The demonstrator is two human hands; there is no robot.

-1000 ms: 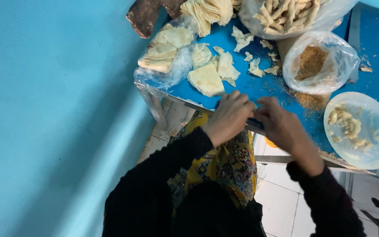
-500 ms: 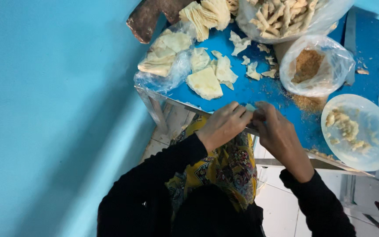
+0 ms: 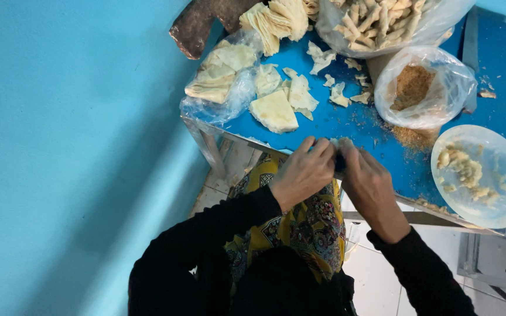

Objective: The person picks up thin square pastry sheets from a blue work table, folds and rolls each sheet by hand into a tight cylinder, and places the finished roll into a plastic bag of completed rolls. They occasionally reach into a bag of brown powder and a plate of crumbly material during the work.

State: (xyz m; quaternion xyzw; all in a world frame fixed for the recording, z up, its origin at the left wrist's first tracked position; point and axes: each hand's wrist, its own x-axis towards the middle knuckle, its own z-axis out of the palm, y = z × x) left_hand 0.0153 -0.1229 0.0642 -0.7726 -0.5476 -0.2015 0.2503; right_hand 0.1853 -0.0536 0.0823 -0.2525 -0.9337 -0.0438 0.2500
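Observation:
My left hand [image 3: 303, 172] and my right hand [image 3: 371, 186] meet fingertip to fingertip at the near edge of the blue table [image 3: 346, 120]. Both pinch a small pale pastry piece [image 3: 343, 143], mostly hidden by the fingers. Something dark shows between the two hands. Black sleeves cover both arms. A folded pale pastry sheet [image 3: 273, 111] lies on the table just beyond my left hand. Torn pastry scraps [image 3: 338, 93] are scattered further back.
A clear plate [image 3: 499, 158] with bits of pale filling sits at the right. An open bag of brown crumbs [image 3: 417, 88] and a bag of rolled pastries [image 3: 382, 20] stand behind. Stacked sheets in plastic [image 3: 218, 76] lie at the left corner, beside a turquoise wall [image 3: 77, 146].
My hands stay together at the table's near edge. The fingers have closed tighter around the small piece, and the right hand has shifted slightly toward the left one.

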